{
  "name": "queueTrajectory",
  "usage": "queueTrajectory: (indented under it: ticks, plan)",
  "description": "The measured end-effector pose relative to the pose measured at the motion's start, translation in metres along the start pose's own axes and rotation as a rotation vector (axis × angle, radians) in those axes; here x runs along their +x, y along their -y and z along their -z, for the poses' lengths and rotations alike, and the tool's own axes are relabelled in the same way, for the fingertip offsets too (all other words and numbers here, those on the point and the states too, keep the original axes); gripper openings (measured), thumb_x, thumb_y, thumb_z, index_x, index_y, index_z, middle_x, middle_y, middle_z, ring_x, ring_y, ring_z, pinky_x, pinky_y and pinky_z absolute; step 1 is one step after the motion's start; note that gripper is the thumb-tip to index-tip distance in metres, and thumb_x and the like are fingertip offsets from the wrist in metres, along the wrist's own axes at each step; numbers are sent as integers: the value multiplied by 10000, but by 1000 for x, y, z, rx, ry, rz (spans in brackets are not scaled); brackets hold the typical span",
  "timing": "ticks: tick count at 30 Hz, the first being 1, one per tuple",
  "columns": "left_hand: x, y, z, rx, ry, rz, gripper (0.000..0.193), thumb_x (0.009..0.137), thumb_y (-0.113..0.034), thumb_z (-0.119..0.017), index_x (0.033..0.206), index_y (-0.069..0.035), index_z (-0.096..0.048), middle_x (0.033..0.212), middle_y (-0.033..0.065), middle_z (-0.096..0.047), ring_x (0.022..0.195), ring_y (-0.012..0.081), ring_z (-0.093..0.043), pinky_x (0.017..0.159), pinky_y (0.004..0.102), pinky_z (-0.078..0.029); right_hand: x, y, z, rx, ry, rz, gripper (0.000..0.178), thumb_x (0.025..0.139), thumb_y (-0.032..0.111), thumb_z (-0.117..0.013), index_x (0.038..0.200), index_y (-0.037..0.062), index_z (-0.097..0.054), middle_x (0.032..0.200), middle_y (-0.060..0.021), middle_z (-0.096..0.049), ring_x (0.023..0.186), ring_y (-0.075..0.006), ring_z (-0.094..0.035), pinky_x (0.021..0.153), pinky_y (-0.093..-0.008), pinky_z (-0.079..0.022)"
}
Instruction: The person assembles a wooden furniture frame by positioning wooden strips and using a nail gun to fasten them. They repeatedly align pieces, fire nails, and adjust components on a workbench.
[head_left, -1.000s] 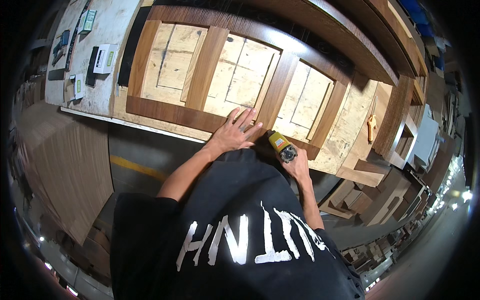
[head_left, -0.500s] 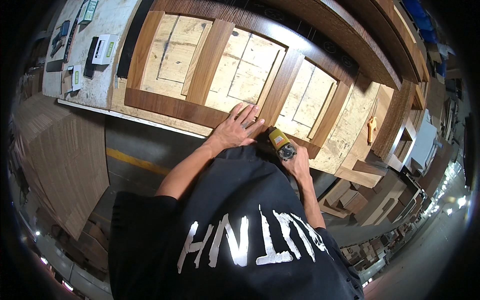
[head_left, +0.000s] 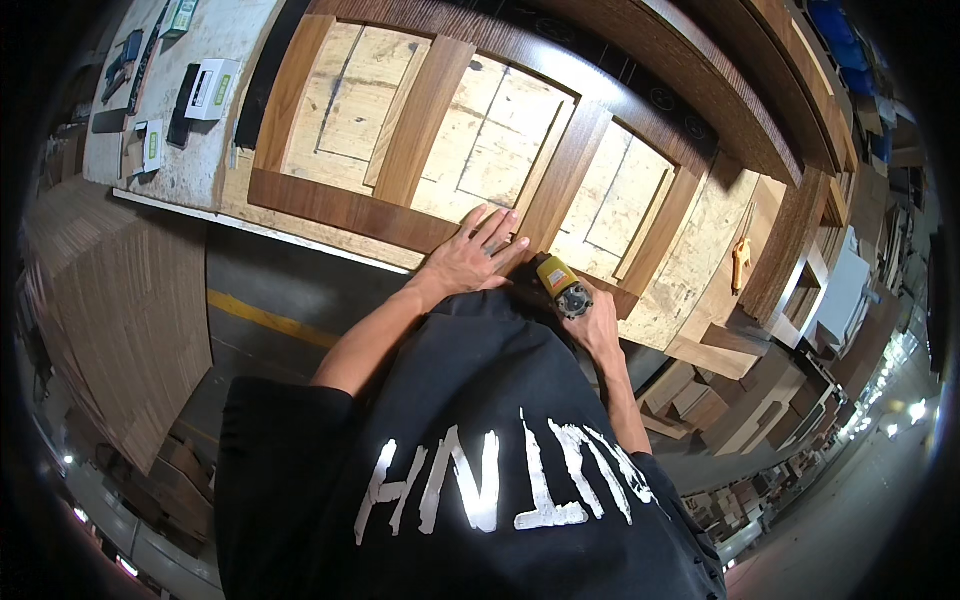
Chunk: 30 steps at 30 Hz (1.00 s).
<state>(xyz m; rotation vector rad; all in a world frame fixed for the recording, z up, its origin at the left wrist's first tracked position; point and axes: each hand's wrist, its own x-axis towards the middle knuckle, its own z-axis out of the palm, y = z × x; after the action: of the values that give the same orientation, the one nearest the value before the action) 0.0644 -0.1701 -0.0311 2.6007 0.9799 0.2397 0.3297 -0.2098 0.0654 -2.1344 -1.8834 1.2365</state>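
Observation:
A brown wooden frame with upright crosspieces lies flat on the workbench, its near rail toward me. My left hand rests on that rail, fingers stretched out flat and reaching past its inner edge. Just to the right, my right hand is closed round a yellow-and-black power tool. The tool's body leans over the near rail by a crosspiece. Its working tip is out of sight, so I cannot tell whether it touches the wood.
A yellow-handled tool lies at the bench's right. Dark boards stand along the far side. Small boxes and a drill are on the left end of the pale bench. Stacked brown sheets stand on the floor at left.
The view has shifted very slightly. Both hands, the power tool and the frame stay in practically the same places.

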Motion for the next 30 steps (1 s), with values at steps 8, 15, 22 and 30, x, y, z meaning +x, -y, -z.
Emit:
queueTrajectory:
  ticks: [8, 15, 22, 30]
  plan:
    - [0, -1, 2, 17, -5, 1, 870, 843, -588, -710, 1556, -170, -442, 1613, 224, -345, 1524, 368, -276, 1258, 582, -150, 2, 19, 8, 7, 40, -73, 372, 772, 167, -762, 1090, -18, -710, 837, -291, -698, 836, -463, -683, 779, -504, -541]
    - [0, 1, 3, 10, 22, 9, 974, 804, -575, -749, 1563, -72, -402, 1630, 221, -323, 1525, 360, -279, 1262, 567, -161, 6, 19, 11, -7, 74, -29, 423, 776, 145, -789, 1160, -16, -715, 919, -239, -748, 877, -395, -739, 794, -414, -578]
    - [-1, -1, 5, 68, 69, 18, 985, 820, -549, -743, 1556, -2, -383, 1639, 210, -316, 1537, 345, -269, 1269, 545, -151, 10, 31, 6, 18, 64, 44, 360, 776, 144, -746, 1110, 15, -718, 850, -265, -709, 845, -443, -692, 782, -477, -552]
    - [-3, -2, -3, 61, -27, 20, 850, 902, -480, -650, 1542, 18, -396, 1620, 212, -352, 1518, 340, -317, 1264, 547, -167, 11, 37, -1, -26, 56, 16, 391, 778, 158, -762, 1127, -11, -714, 866, -271, -717, 864, -435, -704, 803, -474, -557]
